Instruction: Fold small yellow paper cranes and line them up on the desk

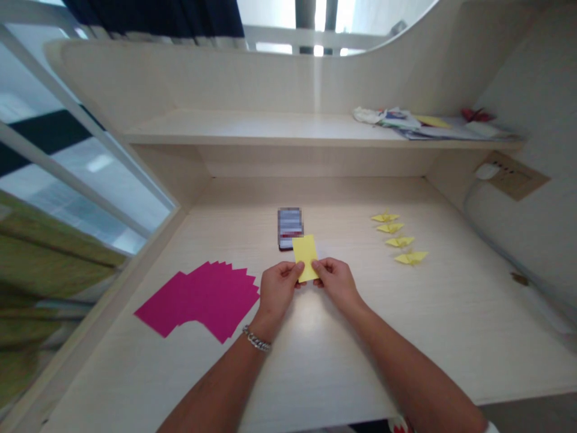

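A folded yellow paper [305, 254] stands up between both hands above the middle of the pale wooden desk [406, 337]. My left hand [277, 288], with a metal bracelet at the wrist, pinches its lower left edge. My right hand [336, 279] pinches its lower right edge. Right behind the paper a phone [288, 225] lies flat on the desk.
A fan of several magenta paper sheets [202, 297] lies at the left. Several folded yellow paper cranes [399, 237] sit in a row at the right. The shelf [252, 129] above carries papers and a red object [428, 123] at its right end. A wall socket [511, 174] is mounted at the right.
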The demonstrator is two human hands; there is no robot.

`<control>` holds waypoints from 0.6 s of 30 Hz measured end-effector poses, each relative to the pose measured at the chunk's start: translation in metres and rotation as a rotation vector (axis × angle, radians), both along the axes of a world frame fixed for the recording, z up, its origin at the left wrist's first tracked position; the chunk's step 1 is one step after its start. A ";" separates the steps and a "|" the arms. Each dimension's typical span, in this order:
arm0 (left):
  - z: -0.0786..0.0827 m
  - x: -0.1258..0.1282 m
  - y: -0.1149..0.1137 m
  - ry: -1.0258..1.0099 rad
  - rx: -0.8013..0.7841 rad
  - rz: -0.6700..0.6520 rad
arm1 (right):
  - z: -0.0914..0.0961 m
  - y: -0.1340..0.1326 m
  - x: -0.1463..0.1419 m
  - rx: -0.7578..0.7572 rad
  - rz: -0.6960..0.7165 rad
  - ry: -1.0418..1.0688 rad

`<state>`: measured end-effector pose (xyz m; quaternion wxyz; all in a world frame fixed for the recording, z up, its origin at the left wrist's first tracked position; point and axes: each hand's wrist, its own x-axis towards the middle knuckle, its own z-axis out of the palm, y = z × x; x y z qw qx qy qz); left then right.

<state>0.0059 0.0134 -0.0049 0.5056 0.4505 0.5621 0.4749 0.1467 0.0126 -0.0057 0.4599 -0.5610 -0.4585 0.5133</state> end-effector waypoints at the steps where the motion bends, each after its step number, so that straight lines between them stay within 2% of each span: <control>1: 0.000 -0.001 0.000 -0.006 0.003 0.001 | 0.000 0.000 0.001 -0.015 0.016 0.013; 9: 0.003 0.003 -0.004 -0.431 -0.013 -0.123 | 0.001 -0.001 0.008 -0.037 0.239 -0.084; 14: 0.006 0.002 -0.003 -0.434 -0.036 0.020 | 0.012 -0.009 0.012 -0.037 0.413 -0.143; 18: 0.008 -0.008 0.005 -0.410 -0.042 0.095 | 0.018 -0.010 0.020 -0.031 0.456 -0.179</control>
